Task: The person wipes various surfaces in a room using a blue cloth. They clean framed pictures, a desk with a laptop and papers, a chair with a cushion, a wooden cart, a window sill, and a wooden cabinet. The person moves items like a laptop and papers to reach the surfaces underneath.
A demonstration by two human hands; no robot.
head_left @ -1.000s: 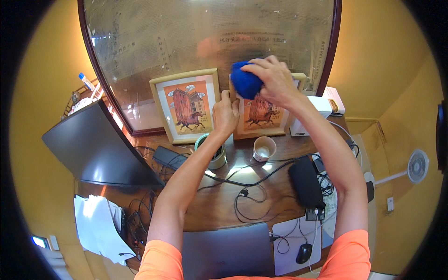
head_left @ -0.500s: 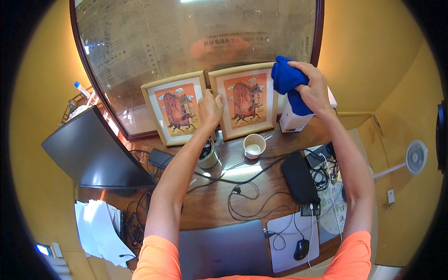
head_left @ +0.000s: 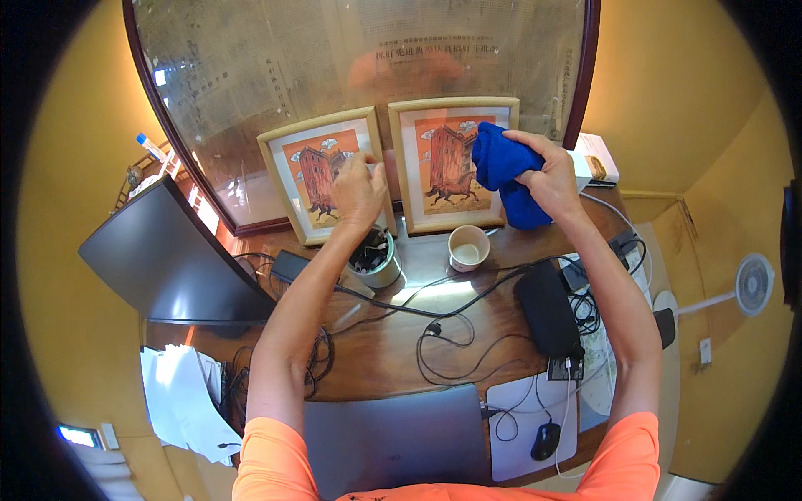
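Note:
In my right hand [head_left: 551, 177], a bunched blue cloth [head_left: 506, 163] covers part of the right framed picture [head_left: 413, 167] near its upper right side. My left hand [head_left: 359, 194] is loosely closed in front of the right side of the left framed picture [head_left: 280, 167], and nothing shows in its fingers. Both pictures have pale wooden frames, white mats and an orange print of a building and a dark horse. They lean side by side against a large dark-framed panel [head_left: 309, 75].
Before the pictures stand a cup of dark items [head_left: 373, 265] and a paper cup [head_left: 469, 250]. Cables and a black pouch [head_left: 547, 307] lie on the desk [head_left: 376, 355]. A closed laptop [head_left: 397, 442] and mouse [head_left: 546, 441] are nearest me; a monitor [head_left: 175, 255] stands left.
My left hand has come away from the gap between the frames. The right picture stands straighter and farther from the left one. My right hand and the cloth are lower.

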